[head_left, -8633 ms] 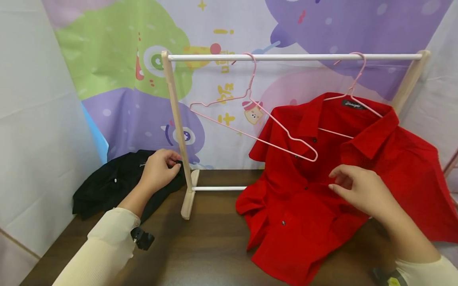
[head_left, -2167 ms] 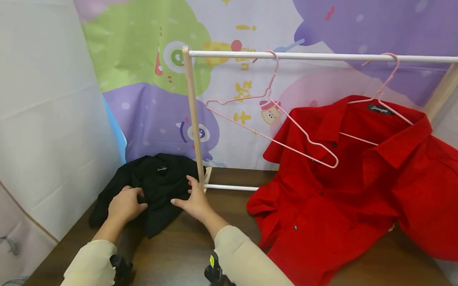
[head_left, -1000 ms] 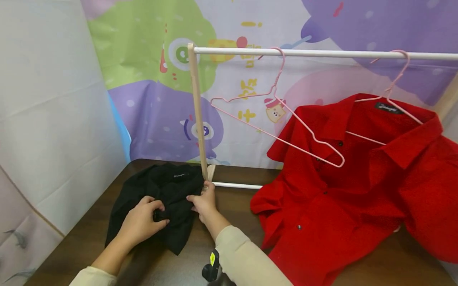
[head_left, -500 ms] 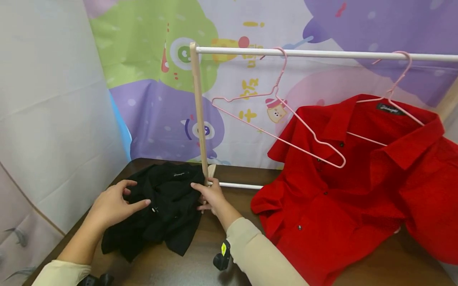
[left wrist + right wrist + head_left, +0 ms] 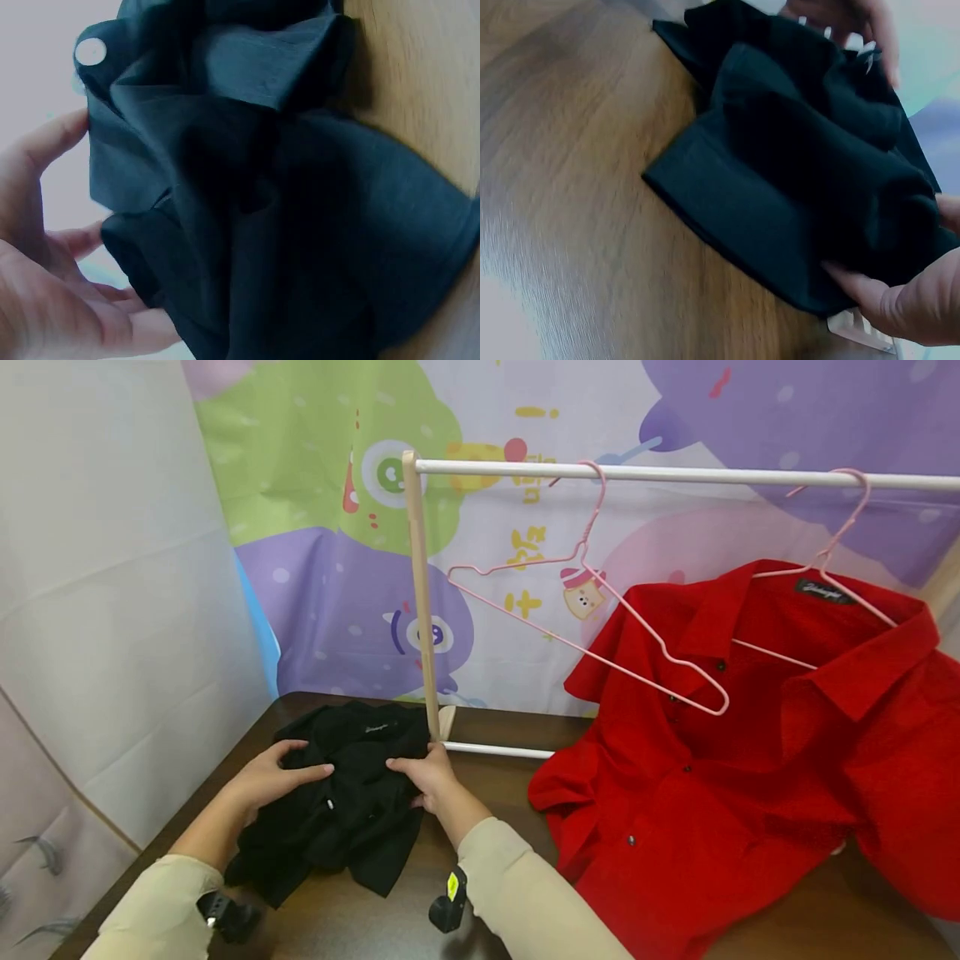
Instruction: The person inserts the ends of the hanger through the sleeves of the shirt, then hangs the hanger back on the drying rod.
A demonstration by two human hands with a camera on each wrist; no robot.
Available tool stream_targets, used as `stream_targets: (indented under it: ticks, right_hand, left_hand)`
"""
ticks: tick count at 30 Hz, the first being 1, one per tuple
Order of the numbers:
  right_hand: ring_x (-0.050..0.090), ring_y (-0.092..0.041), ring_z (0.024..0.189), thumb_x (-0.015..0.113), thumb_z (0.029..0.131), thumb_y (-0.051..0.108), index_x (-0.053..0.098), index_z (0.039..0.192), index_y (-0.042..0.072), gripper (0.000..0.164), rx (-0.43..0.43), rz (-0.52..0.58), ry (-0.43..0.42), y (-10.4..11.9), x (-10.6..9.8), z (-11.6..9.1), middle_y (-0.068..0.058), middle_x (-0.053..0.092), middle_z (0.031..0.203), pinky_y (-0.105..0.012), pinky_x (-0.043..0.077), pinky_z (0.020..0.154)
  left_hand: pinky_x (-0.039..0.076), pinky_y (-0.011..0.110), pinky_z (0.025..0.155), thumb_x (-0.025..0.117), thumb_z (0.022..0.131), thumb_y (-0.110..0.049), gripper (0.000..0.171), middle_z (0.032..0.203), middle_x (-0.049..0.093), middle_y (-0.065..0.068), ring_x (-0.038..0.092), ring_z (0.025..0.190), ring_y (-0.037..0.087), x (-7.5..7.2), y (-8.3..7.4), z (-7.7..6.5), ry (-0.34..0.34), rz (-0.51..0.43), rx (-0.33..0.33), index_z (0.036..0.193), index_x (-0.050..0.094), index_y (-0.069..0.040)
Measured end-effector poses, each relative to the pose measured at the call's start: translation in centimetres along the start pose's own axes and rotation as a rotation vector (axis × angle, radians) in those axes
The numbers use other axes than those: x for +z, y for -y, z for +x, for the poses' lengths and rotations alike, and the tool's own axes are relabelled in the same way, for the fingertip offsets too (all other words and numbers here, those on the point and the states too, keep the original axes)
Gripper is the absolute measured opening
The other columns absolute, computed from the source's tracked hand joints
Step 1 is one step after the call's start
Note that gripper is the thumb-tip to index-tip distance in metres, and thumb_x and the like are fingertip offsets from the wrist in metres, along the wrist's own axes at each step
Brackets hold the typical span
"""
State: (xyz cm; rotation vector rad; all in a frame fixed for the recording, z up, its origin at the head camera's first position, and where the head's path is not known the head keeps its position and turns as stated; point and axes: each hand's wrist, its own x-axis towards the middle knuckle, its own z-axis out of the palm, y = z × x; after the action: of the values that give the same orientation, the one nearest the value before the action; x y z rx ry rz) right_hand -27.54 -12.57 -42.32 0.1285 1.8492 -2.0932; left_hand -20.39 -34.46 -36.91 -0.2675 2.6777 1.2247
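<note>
A crumpled black shirt (image 5: 363, 814) with a collar label and a white button lies bunched on the table, left of the rack. My left hand (image 5: 266, 778) holds its left side, thumb across the top and fingers at the outer edge. On the opposite side my right hand (image 5: 437, 783) grips the cloth, thumb on top and the other fingers mostly hidden beneath. In the left wrist view, the fingers of the left hand (image 5: 45, 292) go behind the folds of the cloth. The right wrist view has the thumb of the right hand (image 5: 919, 300) pressed on the fabric.
A wood-and-white rack (image 5: 637, 471) stands behind and to the right, its left post (image 5: 420, 585) close by my right hand. A bare pink hanger (image 5: 525, 623) hangs from it. Beside that, a red shirt (image 5: 720, 843) hangs on another pink hanger (image 5: 847, 522).
Both hands have come to the black shirt, which now lies nearer and turned label-up. Since half a second ago, my left hand has moved right onto its side, and the right hand has closed on it.
</note>
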Motion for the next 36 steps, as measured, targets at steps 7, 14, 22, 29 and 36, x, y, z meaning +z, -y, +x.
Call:
stream_targets:
  ticks: [7,14,22,29,36]
  right_hand:
    - [0.054,-0.042,0.114,0.076,0.083,0.009,0.031,0.145,0.004,0.077,0.059,0.067,0.008,-0.2,0.4,-0.2,-0.023,0.039,0.138,-0.068,0.044,0.087]
    - [0.062,-0.035,0.097,0.068,0.085,-0.002,0.042,0.134,0.004,0.055,-0.002,0.152,0.034,-1.1,0.3,0.0,-0.017,0.051,0.119,-0.054,0.053,0.079]
    - [0.062,-0.031,0.093,0.062,0.080,-0.014,0.048,0.128,-0.001,0.052,-0.098,0.194,0.074,-0.6,0.2,-0.5,-0.016,0.055,0.117,-0.044,0.055,0.077]
    - [0.060,-0.027,0.093,0.062,0.078,-0.017,0.049,0.128,-0.003,0.054,-0.129,0.224,0.092,0.3,0.3,-1.1,-0.014,0.056,0.116,-0.038,0.055,0.078]
    - [0.061,-0.024,0.090,0.061,0.076,-0.020,0.054,0.116,-0.004,0.043,-0.133,0.243,0.106,1.2,-0.3,-1.4,-0.011,0.059,0.107,-0.035,0.055,0.077]
  left_hand:
    - [0.031,0.080,0.087,0.075,0.084,-0.031,0.097,0.151,0.011,0.036,0.026,0.129,0.056,0.9,0.1,0.6,0.062,-0.217,-0.054,0.150,0.012,0.004]
    - [0.037,0.073,0.090,0.075,0.084,-0.023,0.099,0.152,0.005,0.036,0.022,0.133,0.053,0.6,0.0,0.0,0.098,-0.278,-0.023,0.151,0.006,0.003]
    - [0.054,0.044,0.071,0.075,0.083,-0.016,0.094,0.149,0.006,0.038,0.051,0.098,0.033,0.2,-1.0,-1.0,0.076,-0.327,0.049,0.150,0.012,0.002]
    - [0.055,0.045,0.074,0.074,0.084,-0.015,0.092,0.150,0.002,0.039,0.048,0.105,0.036,-0.5,-1.5,-1.7,0.067,-0.345,0.083,0.149,0.012,0.004]
    - [0.053,0.038,0.065,0.074,0.086,-0.018,0.093,0.151,-0.001,0.038,0.040,0.112,0.041,-1.0,-2.0,-2.1,0.078,-0.314,0.090,0.151,0.011,0.003]
